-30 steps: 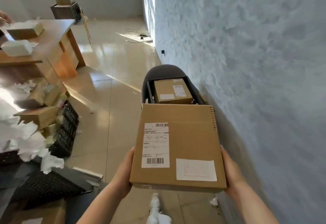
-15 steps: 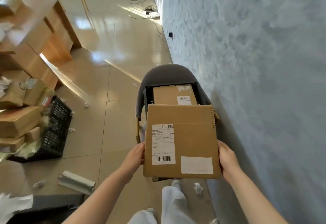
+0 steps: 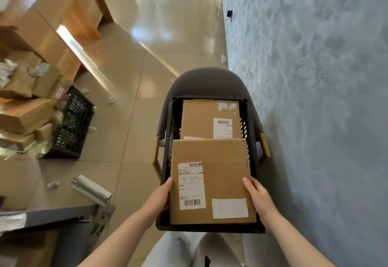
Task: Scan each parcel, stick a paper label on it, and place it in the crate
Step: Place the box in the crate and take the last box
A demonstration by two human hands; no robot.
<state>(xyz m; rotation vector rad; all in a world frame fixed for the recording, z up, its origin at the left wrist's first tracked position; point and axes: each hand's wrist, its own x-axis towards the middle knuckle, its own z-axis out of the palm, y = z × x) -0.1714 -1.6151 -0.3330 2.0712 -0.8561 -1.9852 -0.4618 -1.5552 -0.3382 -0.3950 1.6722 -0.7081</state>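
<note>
**Parcel at the crate mouth, held by both hands**

A flat cardboard parcel (image 3: pixel 212 180) is held level over the near half of the black crate (image 3: pixel 168 140), which is seated on a grey chair (image 3: pixel 206 80) beside the wall. The left hand (image 3: pixel 160 197) is wrapped around the parcel's left edge, fingers hidden beneath; the right hand (image 3: pixel 259 196) grips the right edge with the thumb lying on top. A printed label (image 3: pixel 191 184) and a second white sticker (image 3: pixel 230 208) are seen on its upper face. Another parcel (image 3: pixel 210 119) already lies in the far half of the crate.

The placing step is judged to be in progress. It would be done well if the parcel were kept level, its far edge brought up against the other parcel rather than over it, and the fingers drawn clear of the crate wall before release. Whether the parcel already rests on anything below cannot be told.

Compared with half a second earlier, the parcel has been lowered and carried forward, so that the crate rim now frames it on both sides; the right thumb has been moved further up the edge
</note>
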